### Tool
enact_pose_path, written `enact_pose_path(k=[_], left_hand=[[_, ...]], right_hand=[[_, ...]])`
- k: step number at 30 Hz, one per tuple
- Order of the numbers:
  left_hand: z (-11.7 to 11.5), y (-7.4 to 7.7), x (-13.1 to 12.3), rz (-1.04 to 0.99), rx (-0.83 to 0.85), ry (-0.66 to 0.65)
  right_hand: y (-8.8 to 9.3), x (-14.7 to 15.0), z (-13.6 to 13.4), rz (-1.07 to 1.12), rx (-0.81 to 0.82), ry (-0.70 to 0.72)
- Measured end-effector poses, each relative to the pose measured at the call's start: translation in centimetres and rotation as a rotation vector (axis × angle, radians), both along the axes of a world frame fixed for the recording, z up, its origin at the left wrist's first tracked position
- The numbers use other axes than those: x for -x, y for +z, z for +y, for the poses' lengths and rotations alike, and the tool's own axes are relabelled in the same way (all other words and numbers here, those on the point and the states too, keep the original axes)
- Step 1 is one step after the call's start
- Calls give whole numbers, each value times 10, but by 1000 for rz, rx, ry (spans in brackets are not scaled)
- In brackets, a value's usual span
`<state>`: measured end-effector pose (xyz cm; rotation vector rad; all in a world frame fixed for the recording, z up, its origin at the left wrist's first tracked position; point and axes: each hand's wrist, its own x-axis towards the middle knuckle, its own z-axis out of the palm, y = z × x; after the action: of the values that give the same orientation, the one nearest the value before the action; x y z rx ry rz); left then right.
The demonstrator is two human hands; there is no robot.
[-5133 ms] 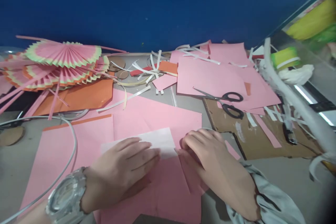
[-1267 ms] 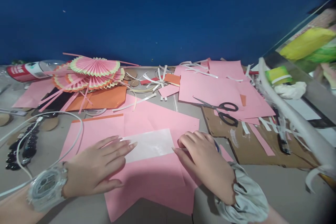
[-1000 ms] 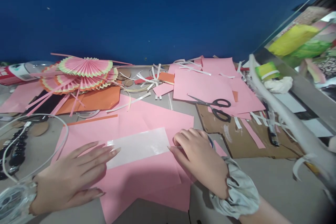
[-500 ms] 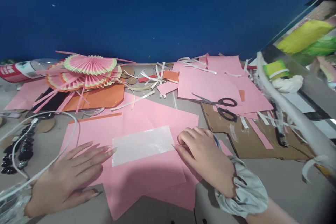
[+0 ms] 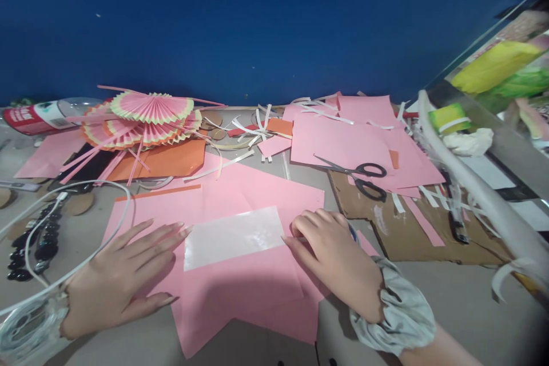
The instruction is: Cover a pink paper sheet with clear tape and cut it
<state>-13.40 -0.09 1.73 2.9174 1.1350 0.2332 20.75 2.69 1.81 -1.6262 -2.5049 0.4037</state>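
Both hands press flat on the pink paper on the desk: left hand spread open, right hand curled (gripping nothing) beside the white strip. Creasing seems underway; firm, even pressure comes next.

Deep blue wall behind a cluttered grey tabletop.

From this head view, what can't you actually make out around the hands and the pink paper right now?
- Head view: the right hand covers whatever its fingers press at the white strip.
- The left hand hides the pink sheet beneath its palm.
- The bottle label is too small to read.
- The watch is blurred at the frame corner.
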Motion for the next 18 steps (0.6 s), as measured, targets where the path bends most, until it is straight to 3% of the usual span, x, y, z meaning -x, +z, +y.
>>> enact_pose_path(k=[11, 18], left_hand=[[-2, -3, 9, -52, 8, 83], [-11, -1, -2, 4, -184, 167]], right_hand=[[0, 1, -1, -3, 32, -11], [0, -1, -1, 2, -3, -1]])
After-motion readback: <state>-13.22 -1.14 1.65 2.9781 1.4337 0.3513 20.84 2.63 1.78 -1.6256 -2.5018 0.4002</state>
